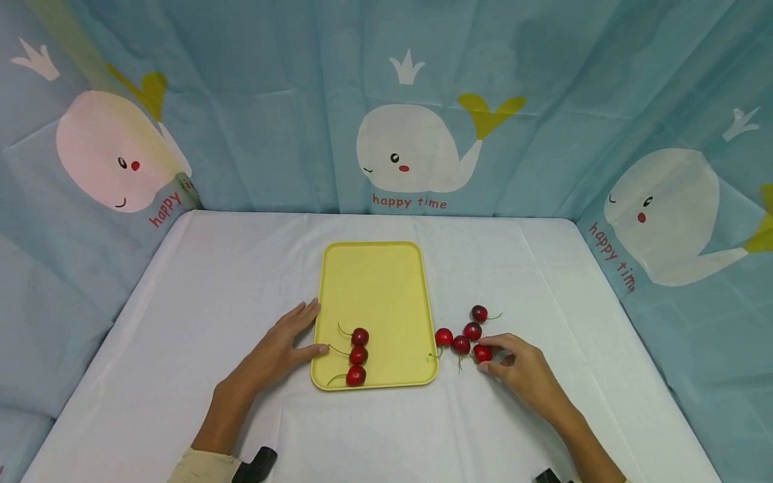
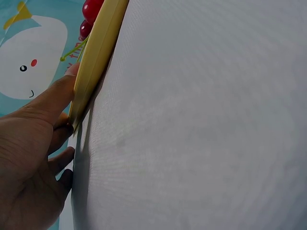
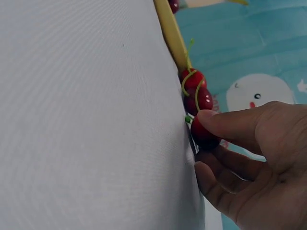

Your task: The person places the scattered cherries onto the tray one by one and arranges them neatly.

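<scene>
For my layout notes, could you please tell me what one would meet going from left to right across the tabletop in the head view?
Left hand, three cherries on the yellow tray, four loose cherries right of the tray, right hand.

It appears to be a makeshift booth: blue whale-print curtains [image 1: 266, 141] surround three sides of a white-clothed worktop [image 1: 513, 268].

Red cherries [image 1: 461, 345], yellow tray [image 1: 380, 288], white tablecloth [image 1: 241, 261], whale-patterned blue curtain [image 1: 272, 147]
</scene>
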### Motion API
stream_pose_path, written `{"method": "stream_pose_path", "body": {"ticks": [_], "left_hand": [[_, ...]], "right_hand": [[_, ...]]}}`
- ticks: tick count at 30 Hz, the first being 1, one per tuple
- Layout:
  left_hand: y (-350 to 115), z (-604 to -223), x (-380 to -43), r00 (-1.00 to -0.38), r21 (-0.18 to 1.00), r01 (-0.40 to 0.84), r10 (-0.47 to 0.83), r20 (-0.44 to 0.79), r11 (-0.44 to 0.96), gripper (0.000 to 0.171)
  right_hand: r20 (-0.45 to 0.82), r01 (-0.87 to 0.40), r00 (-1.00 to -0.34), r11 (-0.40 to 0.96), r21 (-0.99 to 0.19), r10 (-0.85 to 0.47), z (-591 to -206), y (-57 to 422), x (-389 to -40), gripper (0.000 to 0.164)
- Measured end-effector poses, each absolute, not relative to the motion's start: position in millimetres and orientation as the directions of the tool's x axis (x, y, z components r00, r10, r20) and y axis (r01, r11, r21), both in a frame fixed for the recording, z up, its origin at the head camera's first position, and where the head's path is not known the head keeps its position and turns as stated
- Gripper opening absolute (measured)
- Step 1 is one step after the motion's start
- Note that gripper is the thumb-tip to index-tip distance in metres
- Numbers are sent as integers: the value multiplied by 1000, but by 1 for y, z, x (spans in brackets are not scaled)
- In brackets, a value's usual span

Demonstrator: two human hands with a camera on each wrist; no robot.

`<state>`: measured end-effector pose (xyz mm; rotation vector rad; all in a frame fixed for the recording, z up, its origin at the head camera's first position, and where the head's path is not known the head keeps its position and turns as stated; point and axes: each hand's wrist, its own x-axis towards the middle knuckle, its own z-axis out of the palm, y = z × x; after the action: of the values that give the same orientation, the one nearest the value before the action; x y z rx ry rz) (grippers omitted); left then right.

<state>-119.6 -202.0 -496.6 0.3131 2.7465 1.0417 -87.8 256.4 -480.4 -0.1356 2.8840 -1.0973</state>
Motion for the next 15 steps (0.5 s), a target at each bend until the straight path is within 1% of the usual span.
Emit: {"method": "stream_pose_path", "body": {"ticks": [10, 15], "left_hand": [[-202, -498, -119, -961, 665, 135, 261, -94, 734, 95], [-202, -498, -119, -961, 668, 134, 260, -92, 732, 95]], "right_hand": [[38, -105, -993, 732, -673, -107, -475, 254, -85, 38], [79, -140, -990, 727, -673, -118, -473, 252, -85, 38]]}}
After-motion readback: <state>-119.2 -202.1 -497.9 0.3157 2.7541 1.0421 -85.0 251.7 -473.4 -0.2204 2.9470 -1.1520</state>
